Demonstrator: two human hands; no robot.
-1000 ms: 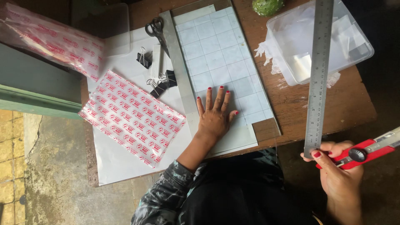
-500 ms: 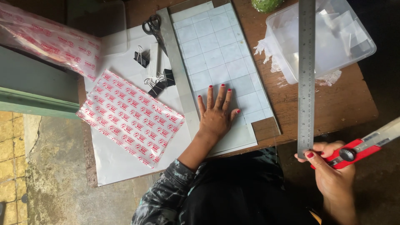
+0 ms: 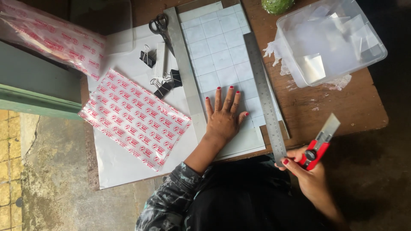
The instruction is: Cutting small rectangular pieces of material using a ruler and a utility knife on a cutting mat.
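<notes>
Left hand: we press our left hand (image 3: 223, 118) flat, fingers spread, on the gridded white sheet (image 3: 222, 55) near its lower edge.
Right hand: our right hand (image 3: 306, 169) closes on two things at once, the red utility knife (image 3: 319, 145) with its blade pointing up and away, and the near end of the steel ruler (image 3: 265, 96).
Ruler: it lies on the sheet just right of our left hand, running away from us along the right side of the grid.
Doing it well: we judge the ruler should sit square on a grid line, held firm, with fingertips clear of the edge the blade follows.
Second straightedge: a wider metal bar (image 3: 186, 68) borders the sheet's left side.
Further left: black binder clips (image 3: 165, 83), scissors (image 3: 159, 23), red-printed plastic packets (image 3: 135, 117).
Far right: a clear plastic tub (image 3: 332, 38) holds cut pieces.
Table: worn brown wood (image 3: 342, 107).
</notes>
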